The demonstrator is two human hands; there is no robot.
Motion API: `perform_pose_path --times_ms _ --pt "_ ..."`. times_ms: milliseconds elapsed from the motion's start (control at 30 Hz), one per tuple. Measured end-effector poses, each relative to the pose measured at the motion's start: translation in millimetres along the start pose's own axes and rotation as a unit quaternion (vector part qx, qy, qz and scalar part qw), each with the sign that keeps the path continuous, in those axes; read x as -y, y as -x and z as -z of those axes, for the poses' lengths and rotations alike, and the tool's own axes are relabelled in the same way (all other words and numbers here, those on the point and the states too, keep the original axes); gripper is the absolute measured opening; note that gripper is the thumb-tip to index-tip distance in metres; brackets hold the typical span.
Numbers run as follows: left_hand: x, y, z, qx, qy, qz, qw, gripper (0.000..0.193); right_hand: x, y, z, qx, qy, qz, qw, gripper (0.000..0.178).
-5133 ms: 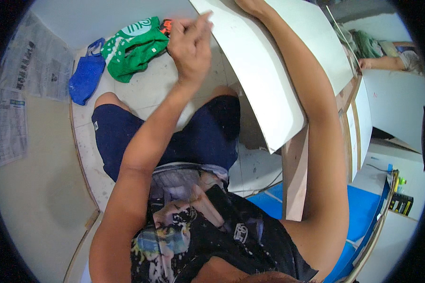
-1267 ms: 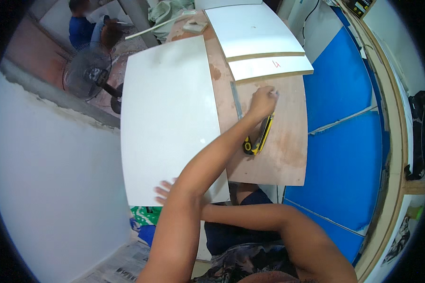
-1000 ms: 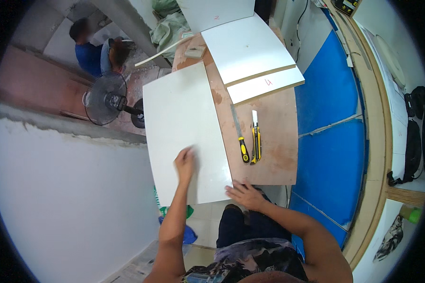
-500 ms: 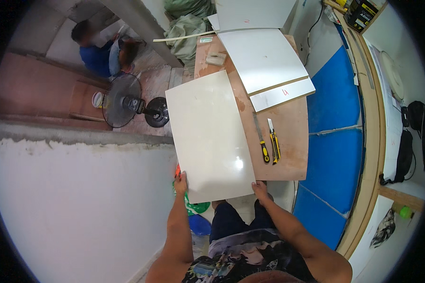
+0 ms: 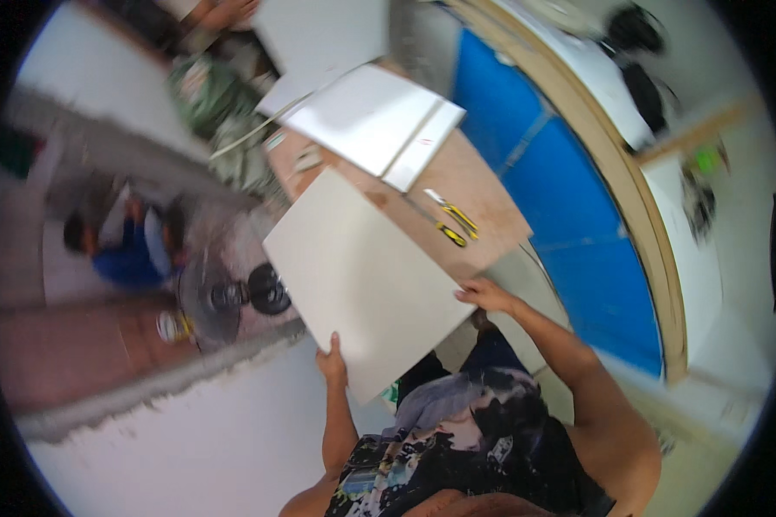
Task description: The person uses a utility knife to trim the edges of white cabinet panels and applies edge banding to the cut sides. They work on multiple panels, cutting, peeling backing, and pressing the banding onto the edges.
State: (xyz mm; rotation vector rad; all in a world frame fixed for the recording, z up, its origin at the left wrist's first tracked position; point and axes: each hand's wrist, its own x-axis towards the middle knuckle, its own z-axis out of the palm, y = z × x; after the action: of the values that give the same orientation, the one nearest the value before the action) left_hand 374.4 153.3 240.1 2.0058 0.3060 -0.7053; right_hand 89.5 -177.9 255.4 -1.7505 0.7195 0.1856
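I hold a flat cream-coloured panel by its near end with both hands. My left hand is closed on its left edge near the bottom corner, thumb on top. At the right corner my right hand grips the edge. The far part of the panel reaches over a wooden table. Beyond its right edge, on the tabletop, lie a yellow-and-black utility knife and a file with a yellow-and-black handle. White boards rest farther back on the table.
A black fan stands left of the panel. Behind it a person in blue crouches. Another person's hand shows at the top, near a green sack. Blue wall panels line the right side.
My view has turned, so the scene appears rotated. The panel sits more slanted, its near right corner swung outward. Both hands still hold it, and another person has come into view at the top.
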Motion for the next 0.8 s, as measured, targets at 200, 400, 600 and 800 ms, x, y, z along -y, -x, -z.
perform_pose_path --times_ms 200,400,600,800 --pt "-54.8 -13.4 55.0 0.089 -0.052 -0.005 0.995 0.072 51.7 -3.9 -24.2 -0.011 -0.104 0.065 0.992 0.057" --pt "-98.6 61.3 102.4 0.158 -0.093 0.025 0.983 0.062 120.1 89.6 -31.9 0.048 -0.591 0.045 0.804 0.046" --pt "-129.0 190.2 117.0 0.213 -0.139 0.101 0.962 0.053 109.1 235.3 -11.1 0.007 -0.726 0.018 0.688 0.072" --pt "-182.0 346.0 45.5 0.263 -0.279 0.134 0.914 0.05 78.4 392.1 55.2 0.014 -0.713 0.109 0.693 0.083"
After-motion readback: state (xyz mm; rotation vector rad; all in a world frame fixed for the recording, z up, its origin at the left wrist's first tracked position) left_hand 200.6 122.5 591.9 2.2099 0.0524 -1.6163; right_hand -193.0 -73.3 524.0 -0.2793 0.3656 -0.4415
